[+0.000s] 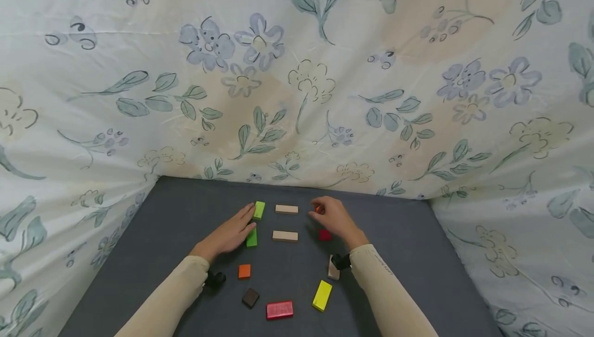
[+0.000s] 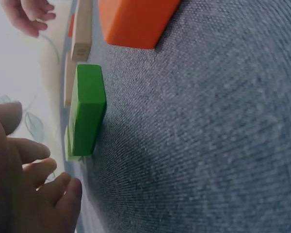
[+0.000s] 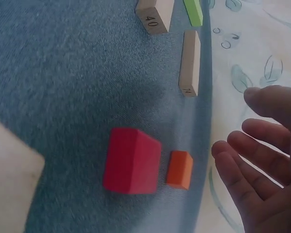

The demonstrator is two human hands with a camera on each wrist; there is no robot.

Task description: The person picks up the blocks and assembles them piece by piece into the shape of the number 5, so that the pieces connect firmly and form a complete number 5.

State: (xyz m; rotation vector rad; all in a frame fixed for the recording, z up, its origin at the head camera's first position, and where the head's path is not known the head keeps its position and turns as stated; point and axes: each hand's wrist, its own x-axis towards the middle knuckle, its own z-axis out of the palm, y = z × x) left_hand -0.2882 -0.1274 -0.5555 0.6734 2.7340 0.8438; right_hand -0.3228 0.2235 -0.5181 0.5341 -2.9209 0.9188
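Observation:
My left hand (image 1: 228, 235) reaches over the dark cloth, fingers extended beside a light green block (image 1: 260, 210) and a green block (image 1: 252, 238). In the left wrist view its fingers lie next to the green block (image 2: 88, 109), gripping nothing. My right hand (image 1: 336, 217) hovers at the far right of the layout, loosely bent fingers around a small orange block (image 1: 319, 208) that it partly covers in the head view. The right wrist view shows a gap between those fingers and the orange block (image 3: 179, 169). A red block (image 3: 131, 161) stands nearer, below the hand.
Two plain wooden blocks, a far one (image 1: 286, 209) and a nearer one (image 1: 285, 236), lie between the hands. Closer in are an orange block (image 1: 244, 271), dark brown block (image 1: 250, 298), shiny red block (image 1: 279, 309), yellow block (image 1: 322, 296) and upright-looking wooden block (image 1: 332, 268). Floral fabric (image 1: 306, 120) surrounds the table.

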